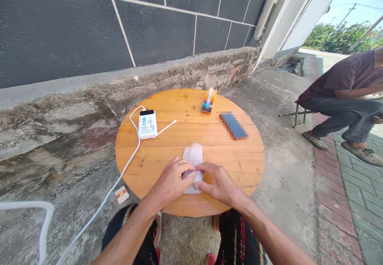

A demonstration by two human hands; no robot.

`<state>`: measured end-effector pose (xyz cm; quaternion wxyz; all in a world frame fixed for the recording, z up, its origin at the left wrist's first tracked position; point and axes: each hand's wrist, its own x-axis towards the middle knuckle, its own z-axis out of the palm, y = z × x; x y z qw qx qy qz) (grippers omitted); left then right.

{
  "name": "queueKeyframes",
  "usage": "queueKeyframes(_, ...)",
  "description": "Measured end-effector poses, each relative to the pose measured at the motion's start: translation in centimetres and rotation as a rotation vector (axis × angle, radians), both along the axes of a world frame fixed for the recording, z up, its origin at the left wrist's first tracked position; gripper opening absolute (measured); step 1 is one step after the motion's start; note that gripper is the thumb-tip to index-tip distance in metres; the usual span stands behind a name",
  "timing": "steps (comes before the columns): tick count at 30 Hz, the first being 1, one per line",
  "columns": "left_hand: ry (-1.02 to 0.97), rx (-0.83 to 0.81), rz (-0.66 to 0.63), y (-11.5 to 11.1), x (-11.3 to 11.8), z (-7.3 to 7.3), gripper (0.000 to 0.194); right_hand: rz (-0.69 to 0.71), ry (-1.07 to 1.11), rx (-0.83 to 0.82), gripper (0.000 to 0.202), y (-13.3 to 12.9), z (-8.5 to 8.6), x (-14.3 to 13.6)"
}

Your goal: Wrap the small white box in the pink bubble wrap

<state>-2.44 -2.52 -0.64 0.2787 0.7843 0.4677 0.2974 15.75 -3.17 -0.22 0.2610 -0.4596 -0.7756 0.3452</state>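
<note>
A whitish, translucent strip of wrap [194,152], much like bubble wrap, lies near the front of the round wooden table [167,105]. My left hand [176,179] pinches its left side between thumb and fingers. From the right, my right hand [220,182] grips the same strip, and the fingertips of both hands almost meet over its middle. Whether anything is folded inside the wrap cannot be made out.
A white power bank [147,125] with a cable stands at the left. Toward the back is a tape dispenser [208,100]; a blurred dark phone-like slab [233,125] lies at the right. A small box [122,194] is on the ground. Another person [350,93] sits at far right.
</note>
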Motion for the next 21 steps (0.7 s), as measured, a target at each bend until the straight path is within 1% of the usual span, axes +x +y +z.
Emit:
queueKeyframes(3,0.003,-0.015,-0.001,-0.2,-0.1,0.0,0.021,0.002,-0.028,0.019,0.032,-0.1,-0.3,-0.1)
queueKeyframes(6,0.008,0.018,-0.032,-1.1,-0.4,-0.2,0.017,-0.010,-0.062,0.112,0.036,-0.9,-1.3,0.0)
queueKeyframes(8,0.012,0.054,-0.050,-2.0,-0.6,-0.6,0.018,0.028,-0.084,0.181,0.042,-1.6,-1.5,0.5)
queueKeyframes(10,0.007,0.117,-0.047,-3.0,-0.6,-1.2,0.019,0.079,-0.100,0.222,0.046,-1.9,-1.2,1.3)
queueKeyframes(11,-0.001,0.159,-0.039,-3.4,-0.5,-1.5,0.018,0.096,-0.102,0.230,0.044,-1.8,-0.9,1.8)
queueKeyframes(14,-0.020,0.270,-0.009,-4.2,-0.3,-2.3,0.017,0.065,-0.116,0.236,0.026,-0.2,0.5,2.6)
queueKeyframes(16,-0.023,0.304,0.002,-4.3,-0.1,-2.5,0.016,0.102,-0.234,0.258,0.026,1.4,1.3,2.1)
queueKeyframes(19,-0.027,0.329,0.004,-4.2,0.0,-2.4,0.014,0.246,-0.539,0.323,0.032,3.5,1.9,0.1)
queueKeyframes(21,-0.032,0.332,-0.003,-4.1,-0.1,-2.3,0.013,0.339,-0.691,0.376,0.026,4.4,2.0,-1.3)
